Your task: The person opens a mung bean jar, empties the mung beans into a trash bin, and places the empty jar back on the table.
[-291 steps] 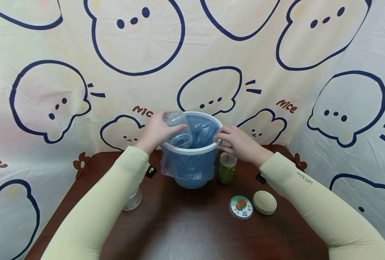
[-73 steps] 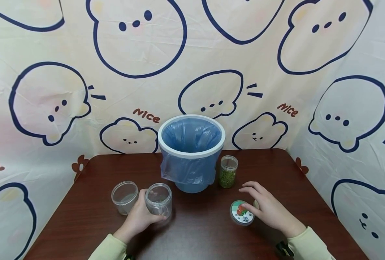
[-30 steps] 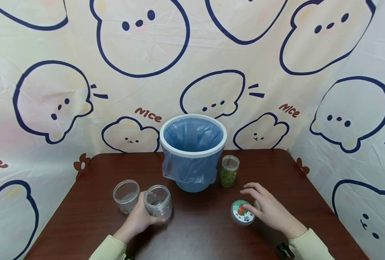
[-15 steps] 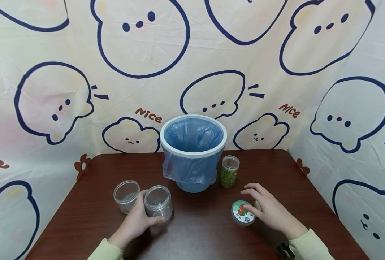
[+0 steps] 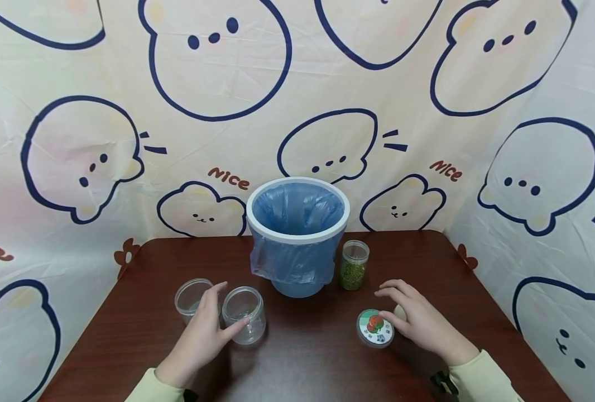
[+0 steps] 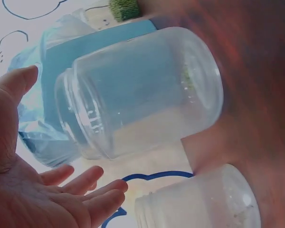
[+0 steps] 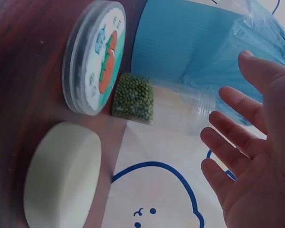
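Note:
My left hand (image 5: 197,338) hovers beside a clear screw-top jar (image 5: 252,326), its fingers spread and relaxed. In the left wrist view a gap shows between that palm and the jar's threaded mouth. Partly behind the left fingers stands a second clear jar (image 5: 189,298), also without a lid. Over on the right, my right hand (image 5: 423,326) is held with loose fingers above two lids and grips nothing. One is a round lid (image 5: 375,329) with a red-and-green picture; the other is a thick cream round lid (image 7: 61,175), mostly hidden by the hand in the head view.
A blue bin (image 5: 300,287) with a white rim and a blue plastic liner stands at the table's back middle. Right beside it is a clear jar (image 5: 353,273) partly filled with green beans. A patterned cloth (image 5: 217,78) hangs behind the dark brown table (image 5: 317,368).
Earlier my left hand held a clear jar over the bin, with my right hand at the rim. The left hand has just let go of the jar on the table and drawn back left.

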{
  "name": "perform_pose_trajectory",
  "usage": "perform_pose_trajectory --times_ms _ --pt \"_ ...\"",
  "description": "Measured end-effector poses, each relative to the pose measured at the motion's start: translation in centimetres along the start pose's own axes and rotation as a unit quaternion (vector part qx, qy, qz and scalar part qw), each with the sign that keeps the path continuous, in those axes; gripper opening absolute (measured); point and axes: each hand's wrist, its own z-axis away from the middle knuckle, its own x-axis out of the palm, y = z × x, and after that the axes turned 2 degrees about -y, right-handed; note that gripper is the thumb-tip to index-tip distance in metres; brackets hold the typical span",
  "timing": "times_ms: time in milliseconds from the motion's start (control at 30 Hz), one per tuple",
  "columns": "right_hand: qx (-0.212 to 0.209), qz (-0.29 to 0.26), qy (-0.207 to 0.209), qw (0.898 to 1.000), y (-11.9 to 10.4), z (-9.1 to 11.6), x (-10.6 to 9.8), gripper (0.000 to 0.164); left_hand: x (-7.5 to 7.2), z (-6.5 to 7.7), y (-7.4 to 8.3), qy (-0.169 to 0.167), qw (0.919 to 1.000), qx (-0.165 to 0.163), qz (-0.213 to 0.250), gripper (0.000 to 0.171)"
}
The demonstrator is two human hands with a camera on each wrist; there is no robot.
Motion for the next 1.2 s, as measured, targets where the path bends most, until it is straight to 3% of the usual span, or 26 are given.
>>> perform_pose_trajectory --times_ms 133,300,533,700,967,1200 --pt "0.002 -0.002 0.014 1.0 0.2 -0.2 -0.5 0.033 -0.4 -0.4 0.5 0.009 0.9998 0.017 0.006 0.077" --pt "-0.007 -0.005 0.031 0.999 0.3 -1.1 -1.2 0.026 -1.0 -1.1 1.3 0.019 0.9996 0.013 0.018 0.061" --pt "-0.018 -0.01 0.076 0.997 0.5 -2.6 -2.1 0.023 -1.6 -2.2 2.7 0.003 0.9993 0.012 0.034 0.053" --pt "-0.032 -0.012 0.1 0.994 0.4 -4.0 -2.1 0.02 -1.7 -2.9 3.8 0.008 0.9985 0.035 0.042 0.041" --pt "-0.017 -0.031 0.097 0.995 -0.2 -7.3 -1.1 0.023 -1.1 -3.6 5.3 0.014 0.9951 0.071 0.068 0.033" --pt "0.033 -0.022 0.076 0.996 -0.6 -9.3 -0.1 0.038 0.2 -3.7 6.2 0.004 0.9941 0.085 0.067 0.035"
